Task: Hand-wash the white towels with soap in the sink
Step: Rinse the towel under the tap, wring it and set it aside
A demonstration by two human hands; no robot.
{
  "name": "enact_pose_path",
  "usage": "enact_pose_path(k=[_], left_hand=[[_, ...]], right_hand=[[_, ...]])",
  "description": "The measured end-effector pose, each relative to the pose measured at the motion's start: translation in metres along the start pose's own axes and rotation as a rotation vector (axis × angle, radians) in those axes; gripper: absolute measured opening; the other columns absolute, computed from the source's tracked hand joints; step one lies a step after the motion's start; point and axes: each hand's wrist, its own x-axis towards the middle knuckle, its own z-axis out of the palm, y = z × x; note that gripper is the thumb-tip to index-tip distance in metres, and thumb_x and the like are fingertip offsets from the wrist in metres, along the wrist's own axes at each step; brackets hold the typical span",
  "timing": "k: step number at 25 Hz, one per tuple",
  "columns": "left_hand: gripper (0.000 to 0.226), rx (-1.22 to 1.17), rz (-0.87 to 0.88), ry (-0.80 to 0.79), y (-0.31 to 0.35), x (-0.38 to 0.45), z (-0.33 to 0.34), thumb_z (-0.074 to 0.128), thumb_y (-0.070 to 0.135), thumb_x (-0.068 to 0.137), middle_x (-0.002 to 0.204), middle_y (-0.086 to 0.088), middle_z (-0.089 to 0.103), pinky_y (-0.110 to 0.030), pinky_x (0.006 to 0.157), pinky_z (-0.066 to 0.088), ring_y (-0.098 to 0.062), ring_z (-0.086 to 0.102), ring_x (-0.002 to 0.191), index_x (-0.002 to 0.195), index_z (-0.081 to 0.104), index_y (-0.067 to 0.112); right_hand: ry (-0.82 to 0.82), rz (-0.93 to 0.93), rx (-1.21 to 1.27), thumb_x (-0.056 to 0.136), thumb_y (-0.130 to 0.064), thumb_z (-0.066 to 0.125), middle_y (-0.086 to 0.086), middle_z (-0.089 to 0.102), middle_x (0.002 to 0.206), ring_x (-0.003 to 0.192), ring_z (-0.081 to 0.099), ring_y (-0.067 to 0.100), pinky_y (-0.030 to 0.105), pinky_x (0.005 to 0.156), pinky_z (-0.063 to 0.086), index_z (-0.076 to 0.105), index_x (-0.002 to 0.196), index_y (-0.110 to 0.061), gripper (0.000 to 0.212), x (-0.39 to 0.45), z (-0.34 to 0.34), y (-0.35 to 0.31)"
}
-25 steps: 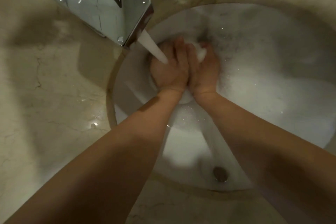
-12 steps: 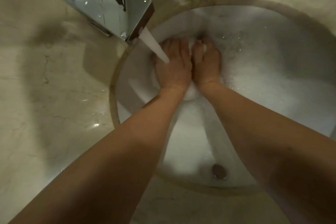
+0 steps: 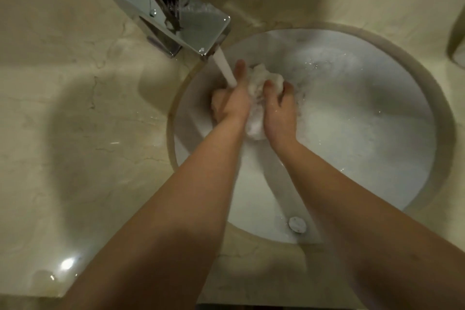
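A bunched, wet white towel [image 3: 261, 83] is squeezed between both hands inside the round white sink [image 3: 377, 133]. My left hand [image 3: 232, 100] holds its left side, with the water stream falling on the fingers. My right hand [image 3: 279, 111] grips the right side, its fingers curled into the cloth. The towel's lower end pokes out between my wrists. Foamy water covers the right part of the basin. No soap bar shows.
A square chrome faucet [image 3: 176, 15] at the upper left runs a white stream [image 3: 225, 68] into the basin. The overflow hole [image 3: 297, 224] sits on the near sink wall. Beige marble counter [image 3: 75, 108] surrounds the sink. A dark object edge [image 3: 458, 40] shows at far right.
Both hands went from pressing flat on the towel to bunching it up and gripping it; the towel now rises between the fingers. The camera view shifted, showing more of the faucet.
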Motion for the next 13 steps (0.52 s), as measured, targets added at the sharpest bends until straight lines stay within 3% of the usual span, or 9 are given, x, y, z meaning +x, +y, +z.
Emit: enact_pose_path(k=[2, 4, 7, 10, 12, 13], left_hand=[[0.063, -0.059, -0.009, -0.022, -0.013, 0.006, -0.008, 0.069, 0.078, 0.061, 0.088, -0.001, 0.074, -0.036, 0.090, 0.056, -0.023, 0.071, 0.089, 0.079, 0.070, 0.017], [0.063, -0.072, 0.050, 0.003, -0.029, 0.008, -0.015, 0.065, 0.075, 0.064, 0.102, -0.001, 0.074, -0.039, 0.098, 0.053, -0.023, 0.069, 0.099, 0.099, 0.073, 0.023], [0.084, -0.057, 0.160, -0.076, -0.032, -0.014, -0.020, 0.054, 0.086, 0.070, 0.125, 0.008, 0.064, -0.031, 0.105, 0.043, -0.015, 0.060, 0.116, 0.133, 0.056, 0.032], [0.062, -0.144, 0.231, -0.008, -0.027, -0.044, -0.023, 0.061, 0.071, 0.082, 0.105, 0.025, 0.059, -0.022, 0.098, 0.045, -0.004, 0.057, 0.104, 0.133, 0.050, 0.036], [0.061, -0.302, 0.293, 0.064, -0.023, -0.056, -0.032, 0.071, 0.054, 0.084, 0.109, 0.020, 0.063, -0.024, 0.102, 0.049, -0.002, 0.062, 0.105, 0.135, 0.053, 0.027], [0.067, -0.316, 0.369, 0.083, -0.023, -0.059, -0.038, 0.071, 0.056, 0.082, 0.119, 0.015, 0.063, -0.024, 0.105, 0.046, -0.001, 0.061, 0.111, 0.138, 0.052, 0.024]], right_hand=[[-0.016, -0.051, 0.017, 0.091, -0.045, 0.048, -0.008, 0.062, 0.101, 0.092, 0.060, 0.004, 0.022, 0.082, 0.045, 0.053, 0.124, -0.015, 0.045, -0.002, 0.002, -0.006], [-0.048, -0.097, 0.031, 0.089, -0.046, 0.049, -0.004, 0.065, 0.104, 0.094, 0.062, 0.008, 0.022, 0.083, 0.049, 0.055, 0.122, -0.016, 0.045, -0.003, 0.003, -0.012], [-0.077, -0.104, 0.113, 0.098, -0.042, 0.050, -0.010, 0.062, 0.091, 0.080, 0.060, -0.004, 0.016, 0.074, 0.049, 0.060, 0.106, -0.019, 0.026, -0.001, 0.002, -0.030], [-0.138, -0.100, 0.151, 0.101, -0.034, 0.049, -0.009, 0.060, 0.086, 0.073, 0.055, -0.005, 0.012, 0.071, 0.044, 0.062, 0.088, -0.026, 0.019, 0.001, 0.000, -0.053], [-0.181, -0.077, 0.177, 0.099, -0.024, 0.052, -0.002, 0.065, 0.095, 0.079, 0.060, -0.001, 0.014, 0.072, 0.047, 0.068, 0.098, -0.020, 0.017, -0.003, -0.002, -0.064], [-0.212, -0.065, 0.179, 0.098, -0.020, 0.052, 0.000, 0.068, 0.099, 0.083, 0.062, 0.001, 0.014, 0.073, 0.049, 0.070, 0.105, -0.017, 0.019, -0.006, -0.004, -0.068]])
